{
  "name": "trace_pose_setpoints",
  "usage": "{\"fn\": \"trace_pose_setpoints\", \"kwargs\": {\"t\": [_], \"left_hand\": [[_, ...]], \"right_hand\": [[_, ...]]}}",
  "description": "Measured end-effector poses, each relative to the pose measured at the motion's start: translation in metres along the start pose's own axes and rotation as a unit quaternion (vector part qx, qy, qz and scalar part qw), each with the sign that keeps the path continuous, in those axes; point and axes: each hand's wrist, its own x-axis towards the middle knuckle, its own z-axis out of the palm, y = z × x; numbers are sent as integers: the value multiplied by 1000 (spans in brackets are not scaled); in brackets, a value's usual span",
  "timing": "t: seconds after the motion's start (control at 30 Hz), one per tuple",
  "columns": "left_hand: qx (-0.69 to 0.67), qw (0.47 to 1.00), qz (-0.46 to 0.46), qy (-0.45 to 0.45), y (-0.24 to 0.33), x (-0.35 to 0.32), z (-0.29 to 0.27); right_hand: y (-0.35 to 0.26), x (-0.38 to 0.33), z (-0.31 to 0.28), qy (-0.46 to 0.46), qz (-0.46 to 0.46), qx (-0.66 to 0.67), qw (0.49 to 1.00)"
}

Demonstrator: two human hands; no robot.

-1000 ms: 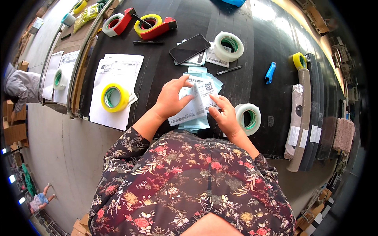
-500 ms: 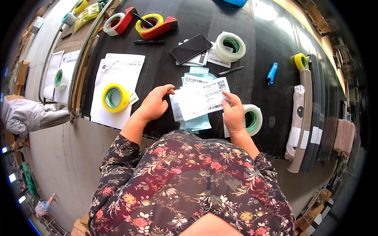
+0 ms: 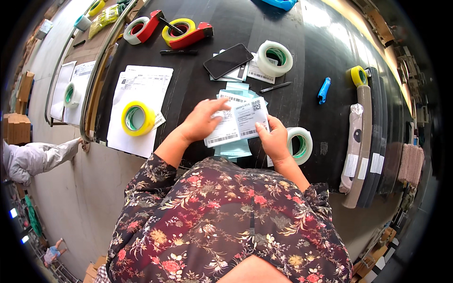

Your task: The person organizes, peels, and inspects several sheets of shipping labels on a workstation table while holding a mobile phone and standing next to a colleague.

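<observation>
Left to right. Printed sheets (image 3: 152, 85) along tabletop (image 3: 302, 108) left edge, yellow tape roll (image 3: 138, 118) on them. Left hand (image 3: 200, 123): fingers spread over the left part of the white label (image 3: 250, 120), contact can't tell. Label is mid near edge, above a pale blue label stack (image 3: 236, 150). Right hand (image 3: 275, 141) pinches its right side, thumb on top. Clear tape roll (image 3: 300, 146) just beside that hand, near edge. Blue object (image 3: 324, 90) further right; long wrapped rolls (image 3: 359, 146) at right edge.

Change vs half a second ago: left hand was off to the left, label one flat face; left hand now back over it, face split by an angle. Crease or two overlapping sheets, can't tell. My read: label handling mid-step, right hand keeping control, left not gripping.
</observation>
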Motion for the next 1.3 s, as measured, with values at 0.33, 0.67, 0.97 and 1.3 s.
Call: {"fn": "trace_pose_setpoints", "kwargs": {"t": [0.33,0.67,0.97,1.3], "left_hand": [[-123,982,-145,21,-15,-30,-11],[-71,997,23,-1,2,-13,15],[-48,988,-139,57,-14,-31,-12],[-54,996,41,-63,16,-1,27]], "right_hand": [[13,6,-3,16,-125,-36,991],[-10,1,-3,-34,-23,-98,994],[10,3,3,41,-81,9,996],[-5,3,-3,-17,-117,-97,988]]}}
